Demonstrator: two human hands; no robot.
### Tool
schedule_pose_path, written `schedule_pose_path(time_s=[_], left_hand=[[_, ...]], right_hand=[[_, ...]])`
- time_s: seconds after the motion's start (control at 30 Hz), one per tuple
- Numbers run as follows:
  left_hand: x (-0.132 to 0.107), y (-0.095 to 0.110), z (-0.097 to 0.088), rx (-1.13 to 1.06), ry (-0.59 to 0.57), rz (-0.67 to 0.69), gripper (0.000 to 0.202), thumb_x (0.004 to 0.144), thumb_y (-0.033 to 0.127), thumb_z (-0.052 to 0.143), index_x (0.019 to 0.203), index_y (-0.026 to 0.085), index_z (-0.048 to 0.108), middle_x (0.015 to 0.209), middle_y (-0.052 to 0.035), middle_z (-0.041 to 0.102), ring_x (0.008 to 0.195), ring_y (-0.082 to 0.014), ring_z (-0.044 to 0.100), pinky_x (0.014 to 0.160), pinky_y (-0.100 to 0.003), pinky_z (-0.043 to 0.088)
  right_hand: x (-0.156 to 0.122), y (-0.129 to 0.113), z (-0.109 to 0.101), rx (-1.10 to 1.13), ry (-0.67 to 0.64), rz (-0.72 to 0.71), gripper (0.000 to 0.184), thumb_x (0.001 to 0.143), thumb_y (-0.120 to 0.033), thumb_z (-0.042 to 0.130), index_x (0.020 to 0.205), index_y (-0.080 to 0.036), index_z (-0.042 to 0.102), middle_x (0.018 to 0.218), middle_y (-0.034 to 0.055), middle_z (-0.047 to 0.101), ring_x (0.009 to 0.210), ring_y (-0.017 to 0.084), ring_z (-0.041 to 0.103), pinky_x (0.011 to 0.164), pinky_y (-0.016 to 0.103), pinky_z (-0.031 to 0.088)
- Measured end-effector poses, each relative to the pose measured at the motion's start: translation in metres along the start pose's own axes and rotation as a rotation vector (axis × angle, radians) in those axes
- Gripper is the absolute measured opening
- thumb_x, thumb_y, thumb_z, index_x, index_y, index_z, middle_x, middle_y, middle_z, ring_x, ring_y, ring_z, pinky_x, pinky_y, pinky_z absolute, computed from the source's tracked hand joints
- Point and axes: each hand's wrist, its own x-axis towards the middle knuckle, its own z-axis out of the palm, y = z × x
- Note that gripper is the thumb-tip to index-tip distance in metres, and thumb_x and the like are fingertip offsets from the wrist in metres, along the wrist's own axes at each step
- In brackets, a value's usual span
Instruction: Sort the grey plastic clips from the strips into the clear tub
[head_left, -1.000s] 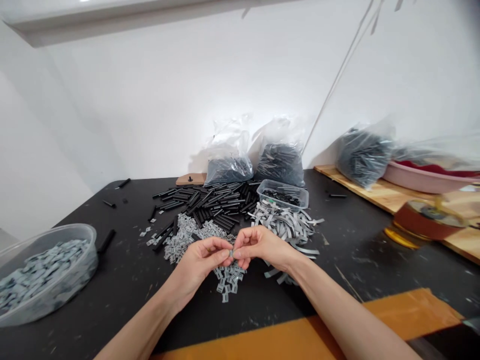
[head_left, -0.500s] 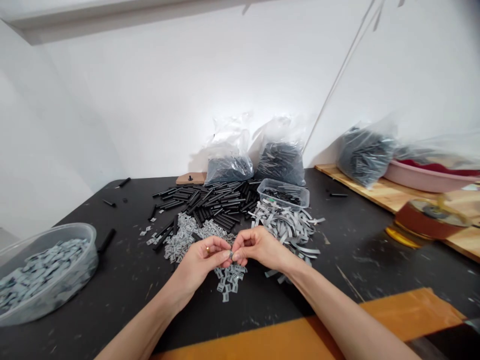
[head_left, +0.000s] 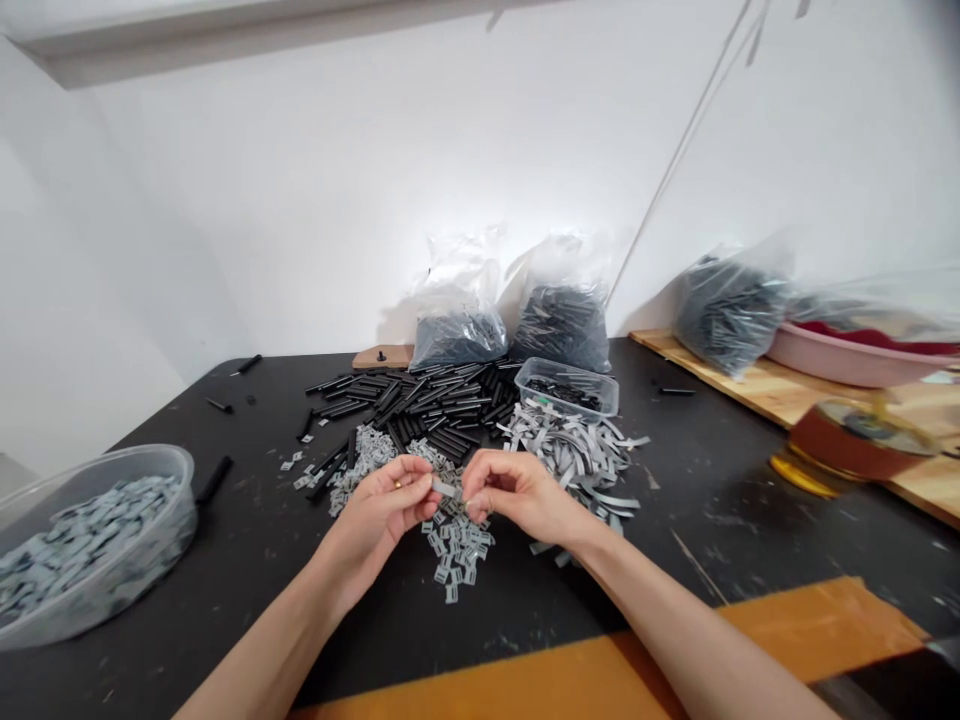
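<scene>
My left hand [head_left: 386, 510] pinches a small grey plastic piece [head_left: 445, 489] between thumb and fingers. My right hand [head_left: 514, 493] is curled close beside it, fingertips pinched near the same piece; what it holds is too small to make out. Both hands hover over a scatter of small grey clips [head_left: 454, 545] on the black table [head_left: 247, 570]. Behind them lie a pile of black rods [head_left: 427, 400] and a heap of grey strips [head_left: 574, 450].
A clear tub of grey pieces [head_left: 82, 545] stands at the left. A small clear box [head_left: 568, 387] and bags of dark parts [head_left: 559, 325] sit at the back. A wooden board [head_left: 780, 390] with a pink basin [head_left: 862, 350] and tape roll [head_left: 855, 440] lies right.
The hands have drawn slightly apart and the left hand has shifted left; the grey piece now shows between the fingertips.
</scene>
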Motion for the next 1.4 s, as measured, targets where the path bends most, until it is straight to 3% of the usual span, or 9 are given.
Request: schedule_pose_path(time_s=[0.13, 0.4, 0.57, 0.8, 0.93, 1.1, 1.23, 1.4], left_hand=[[-0.001, -0.005, 0.006, -0.053, -0.061, -0.073, 0.017, 0.081, 0.018, 0.071, 0.097, 0.014, 0.068, 0.082, -0.0038, 0.066, 0.072, -0.0073, 0.062, 0.071, -0.015, 0.053], [-0.007, -0.015, 0.016, -0.247, -0.144, -0.195, 0.005, 0.08, 0.012, 0.072, 0.083, 0.013, 0.067, 0.074, -0.0009, 0.059, 0.063, -0.0031, 0.057, 0.057, -0.009, 0.047], [-0.009, -0.016, 0.016, -0.228, -0.2, -0.15, 0.003, 0.084, 0.013, 0.068, 0.085, 0.013, 0.065, 0.084, -0.0038, 0.061, 0.079, -0.0079, 0.06, 0.077, -0.018, 0.051], [-0.006, -0.018, 0.016, -0.132, -0.143, -0.05, 0.009, 0.081, 0.014, 0.07, 0.086, 0.015, 0.063, 0.082, -0.0013, 0.062, 0.082, -0.0103, 0.061, 0.086, -0.026, 0.051], [-0.005, -0.016, 0.015, -0.111, -0.1, -0.026, 0.012, 0.079, 0.014, 0.072, 0.087, 0.016, 0.064, 0.083, -0.0024, 0.067, 0.082, -0.0119, 0.064, 0.085, -0.027, 0.052], [-0.004, -0.011, 0.012, -0.049, -0.084, -0.022, 0.014, 0.077, 0.015, 0.074, 0.087, 0.016, 0.065, 0.077, -0.002, 0.068, 0.074, -0.0099, 0.064, 0.076, -0.022, 0.052], [-0.004, -0.011, 0.011, 0.071, -0.09, 0.015, 0.014, 0.079, 0.019, 0.072, 0.09, 0.014, 0.067, 0.08, -0.0032, 0.068, 0.076, -0.0102, 0.061, 0.076, -0.021, 0.05], [-0.005, -0.012, 0.011, 0.241, -0.058, 0.04, 0.015, 0.077, 0.022, 0.072, 0.09, 0.015, 0.07, 0.08, -0.0029, 0.069, 0.075, -0.0111, 0.06, 0.075, -0.022, 0.048]], right_hand=[[0.0, 0.0, 0.001, 0.133, -0.002, 0.02, 0.017, 0.081, -0.032, 0.069, 0.083, -0.015, 0.065, 0.081, 0.0041, 0.062, 0.071, 0.015, 0.062, 0.068, 0.028, 0.051], [0.001, -0.002, -0.002, -0.171, 0.043, -0.168, 0.007, 0.079, -0.026, 0.072, 0.079, -0.02, 0.076, 0.088, 0.0037, 0.055, 0.084, 0.014, 0.054, 0.077, 0.027, 0.045], [0.002, 0.001, -0.003, -0.143, 0.035, -0.153, 0.007, 0.079, -0.028, 0.073, 0.081, -0.022, 0.077, 0.091, 0.0036, 0.05, 0.083, 0.014, 0.053, 0.072, 0.025, 0.046], [0.002, 0.003, -0.005, -0.272, 0.073, -0.198, 0.007, 0.081, -0.026, 0.07, 0.081, -0.022, 0.077, 0.09, 0.0035, 0.05, 0.085, 0.014, 0.052, 0.078, 0.027, 0.042], [0.002, 0.005, -0.004, -0.11, 0.041, -0.113, 0.01, 0.075, -0.024, 0.076, 0.08, -0.017, 0.07, 0.087, 0.0026, 0.055, 0.081, 0.013, 0.055, 0.075, 0.026, 0.045], [0.004, 0.009, -0.003, 0.253, -0.003, 0.081, 0.03, 0.082, -0.029, 0.07, 0.108, -0.02, 0.058, 0.082, 0.001, 0.061, 0.067, 0.012, 0.06, 0.064, 0.027, 0.051], [0.004, 0.011, -0.007, 0.197, -0.049, 0.104, 0.026, 0.084, -0.029, 0.067, 0.104, -0.014, 0.067, 0.076, 0.0035, 0.063, 0.065, 0.011, 0.062, 0.066, 0.026, 0.052], [0.004, 0.012, -0.008, 0.143, -0.056, 0.069, 0.02, 0.081, -0.029, 0.07, 0.095, -0.016, 0.075, 0.088, 0.0047, 0.061, 0.064, 0.01, 0.062, 0.063, 0.024, 0.052]])
